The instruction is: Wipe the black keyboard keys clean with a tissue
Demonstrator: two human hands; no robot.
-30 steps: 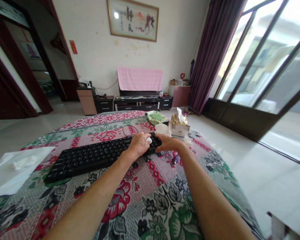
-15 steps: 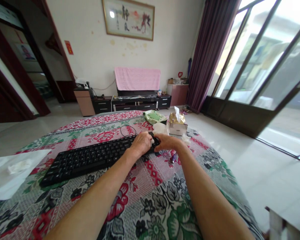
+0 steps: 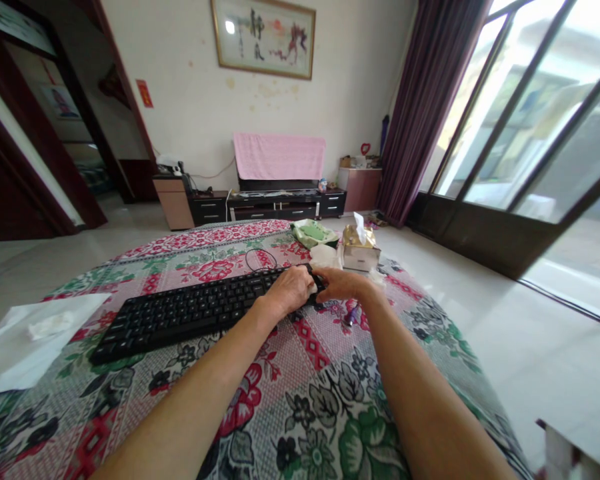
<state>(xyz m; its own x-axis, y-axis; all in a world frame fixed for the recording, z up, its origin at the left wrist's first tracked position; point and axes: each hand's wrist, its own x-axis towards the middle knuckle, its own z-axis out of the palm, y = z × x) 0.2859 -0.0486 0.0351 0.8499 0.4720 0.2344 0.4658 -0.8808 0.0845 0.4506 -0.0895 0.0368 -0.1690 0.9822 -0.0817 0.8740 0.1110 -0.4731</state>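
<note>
Currently keyboard (image 3: 180,310) lies on table (image 3: 330,387), mostly left; left hand (image 3: 291,289) curls round white wad (image 3: 313,288) over right end, right hand (image 3: 341,284) clasps that end. Probably light, stiff; best held by end edges.

This looks like a home's living room: a framed picture (image 3: 264,37) hangs on the wall (image 3: 180,107), a pink towel (image 3: 280,157) drapes something dark on a black cabinet (image 3: 211,212), a purple curtain (image 3: 410,120) flanks glass panels (image 3: 555,133), and a tissue box (image 3: 361,259) stands on flowered tablecloth (image 3: 300,373).
</note>
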